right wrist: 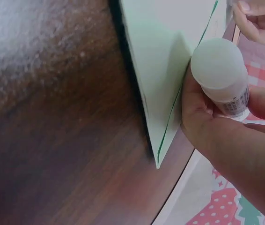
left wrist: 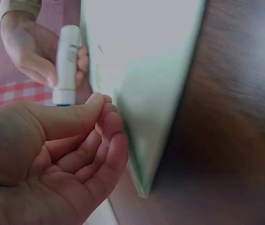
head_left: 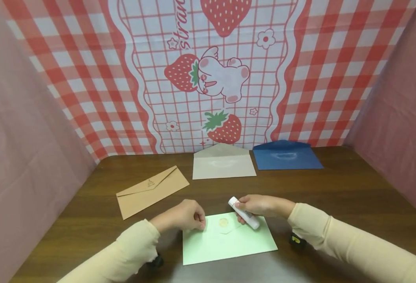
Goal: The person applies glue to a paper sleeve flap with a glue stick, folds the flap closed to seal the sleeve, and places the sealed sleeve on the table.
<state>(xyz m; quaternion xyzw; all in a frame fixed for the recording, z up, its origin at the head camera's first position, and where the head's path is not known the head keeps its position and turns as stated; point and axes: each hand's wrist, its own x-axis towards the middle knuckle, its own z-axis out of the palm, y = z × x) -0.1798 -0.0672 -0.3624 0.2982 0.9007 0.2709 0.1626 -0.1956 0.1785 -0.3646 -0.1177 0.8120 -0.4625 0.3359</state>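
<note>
A mint-green envelope (head_left: 208,247) lies flap up on the table, with a pale round seal (head_left: 223,223) near the flap's tip. My right hand (head_left: 261,205) grips a white glue stick (head_left: 247,218) slantwise above the envelope's upper right part. In the left wrist view the glue stick (left wrist: 68,61) shows blue at its lower end. At the envelope's upper left corner, my left hand (head_left: 190,215) has its fingers curled. The left wrist view shows that thumb meeting the fingers (left wrist: 111,124) close to the envelope's edge, with nothing visible between them.
A tan envelope (head_left: 153,196) lies to the left, its flap down. At the back stand out a pale grey envelope (head_left: 225,167) and a blue envelope (head_left: 285,157), flaps up, each with a whitish smear. Behind the brown table (head_left: 335,184) hangs a strawberry-print cloth (head_left: 225,78).
</note>
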